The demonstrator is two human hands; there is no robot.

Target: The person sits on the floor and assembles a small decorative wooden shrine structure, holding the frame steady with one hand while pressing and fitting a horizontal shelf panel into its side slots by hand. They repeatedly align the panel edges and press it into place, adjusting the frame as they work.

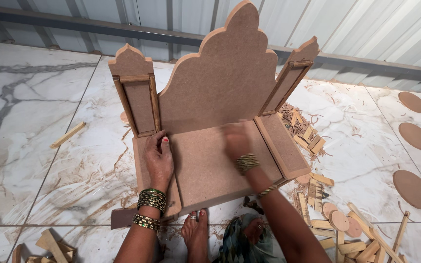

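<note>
- My foot sits nearest, bare, toes with rings, between my two forearms on the marble floor.
- My left hand lies flat, palm down, fingers together and stretched, pressing on the left edge of the fibreboard base; it grips nothing. Green and gold bangles stack at that wrist.
- My right hand is blurred with motion over the middle of the same base, to the right of the left hand; I cannot tell how open it is or whether it holds anything.
- The base is a smooth, matte brown slab, square-cut, tilted toward me.
- Just beyond the left hand stands a narrow left side panel with a pointed top and a thin wood frame.
- Beyond the right hand rises the tall back panel, scalloped outline with a pointed crown, same dull brown board.
- To the right of the right hand a matching right side panel leans outward.
- Farther right, pale wood offcuts and shavings lie scattered; flat round discs lie well apart on the floor.
- Farthest back, a corrugated metal wall.
</note>
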